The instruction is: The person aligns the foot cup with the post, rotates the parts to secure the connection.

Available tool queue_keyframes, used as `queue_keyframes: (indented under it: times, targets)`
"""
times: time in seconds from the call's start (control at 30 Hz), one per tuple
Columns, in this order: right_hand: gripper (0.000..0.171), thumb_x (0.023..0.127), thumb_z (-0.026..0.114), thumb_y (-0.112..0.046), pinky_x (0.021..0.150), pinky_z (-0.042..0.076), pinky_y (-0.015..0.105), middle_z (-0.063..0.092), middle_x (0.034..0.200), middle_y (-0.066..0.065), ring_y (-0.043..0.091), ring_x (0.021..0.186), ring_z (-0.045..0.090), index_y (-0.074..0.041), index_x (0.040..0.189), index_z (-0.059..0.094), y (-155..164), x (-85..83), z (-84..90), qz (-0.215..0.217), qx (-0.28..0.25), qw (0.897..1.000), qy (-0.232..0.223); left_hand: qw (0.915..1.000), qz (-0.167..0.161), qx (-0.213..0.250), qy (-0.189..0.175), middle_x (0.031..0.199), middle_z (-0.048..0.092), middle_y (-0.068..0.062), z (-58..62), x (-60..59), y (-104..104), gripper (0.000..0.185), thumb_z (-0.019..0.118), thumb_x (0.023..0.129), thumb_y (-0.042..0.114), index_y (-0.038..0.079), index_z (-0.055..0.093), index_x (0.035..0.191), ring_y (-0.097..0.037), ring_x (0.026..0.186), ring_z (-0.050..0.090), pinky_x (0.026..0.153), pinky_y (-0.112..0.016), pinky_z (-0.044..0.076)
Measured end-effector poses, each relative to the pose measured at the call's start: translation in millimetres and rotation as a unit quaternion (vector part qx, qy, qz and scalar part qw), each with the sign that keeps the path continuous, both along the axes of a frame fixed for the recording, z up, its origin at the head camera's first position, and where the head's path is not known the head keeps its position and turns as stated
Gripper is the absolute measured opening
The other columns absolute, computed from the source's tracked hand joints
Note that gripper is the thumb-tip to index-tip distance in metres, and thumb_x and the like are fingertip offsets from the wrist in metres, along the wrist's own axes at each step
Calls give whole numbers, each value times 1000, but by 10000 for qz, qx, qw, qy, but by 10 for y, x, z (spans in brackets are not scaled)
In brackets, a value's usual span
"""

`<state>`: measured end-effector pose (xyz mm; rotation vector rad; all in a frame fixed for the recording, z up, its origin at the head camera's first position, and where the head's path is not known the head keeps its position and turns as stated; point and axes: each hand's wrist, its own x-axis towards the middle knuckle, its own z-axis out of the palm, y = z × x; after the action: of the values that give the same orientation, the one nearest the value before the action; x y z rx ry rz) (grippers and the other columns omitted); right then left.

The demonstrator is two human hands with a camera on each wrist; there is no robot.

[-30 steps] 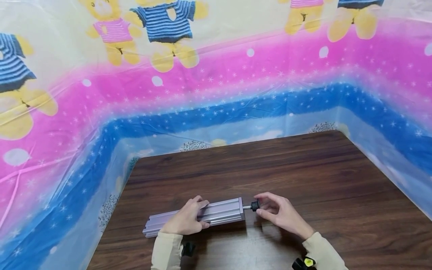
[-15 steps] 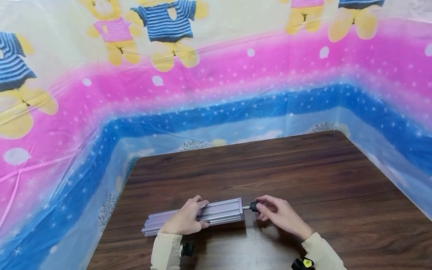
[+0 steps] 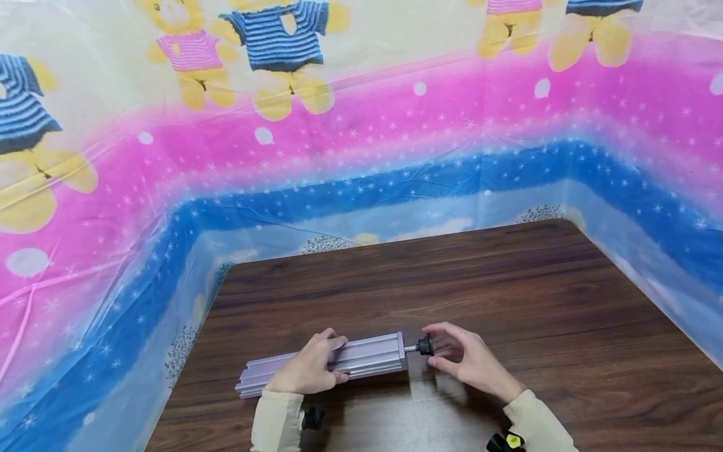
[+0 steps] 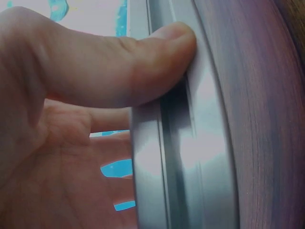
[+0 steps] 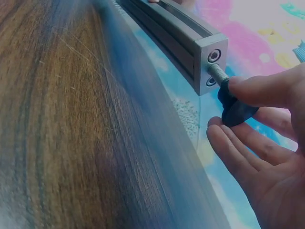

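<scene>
A silvery aluminium extrusion bar lies lengthwise on the wooden table. My left hand grips its middle from above; in the left wrist view the thumb lies across the grooved side, with the other fingers partly hidden behind the bar. At its right end, an end plate with socket-head screws carries a threaded rod tipped by a black levelling foot. My right hand holds that foot between thumb and fingers, the thumb against its neck and fingertips around its wide base.
The brown wood-grain table extends behind and to the right of the bar. A printed curtain with bears and snowflakes hangs around the table's far and side edges. Black wrist mounts sit on cream sleeves.
My right thumb and fingers closed over the black foot, then spread wider around it again. The bar has shifted very slightly left. My left hand keeps its grip.
</scene>
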<state>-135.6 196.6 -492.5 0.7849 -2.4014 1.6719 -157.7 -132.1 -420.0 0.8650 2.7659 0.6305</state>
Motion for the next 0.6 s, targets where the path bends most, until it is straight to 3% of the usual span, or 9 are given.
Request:
queue_keyframes:
  times: [0.2, 0.4, 0.6]
  targets:
    - [42, 93, 75, -17, 78, 58, 28, 71, 119, 10, 14, 92, 72, -8, 131, 62, -8, -10, 16, -181, 168, 9997, -84, 10000, 1, 17, -73, 118, 59, -13, 4, 1, -18, 59, 80, 81, 13, -4, 61, 134, -28, 103, 54, 87, -48, 48]
    - [39, 96, 71, -23, 74, 57, 26, 75, 100, 4, 8, 86, 71, -3, 129, 64, -23, -35, 8, -249, 290, 9987, -349, 9999, -6, 1, -110, 116, 59, -12, 5, -1, -23, 60, 80, 80, 14, -5, 61, 134, -28, 103, 54, 87, -49, 48]
    - [39, 99, 66, -24, 73, 60, 32, 74, 99, 17, 22, 83, 75, 3, 126, 64, -38, -53, -11, -150, 115, 9951, -967, 9998, 82, -18, -200, 115, 58, -12, 14, 3, -21, 63, 82, 79, 13, -6, 60, 135, -31, 107, 54, 90, -52, 48]
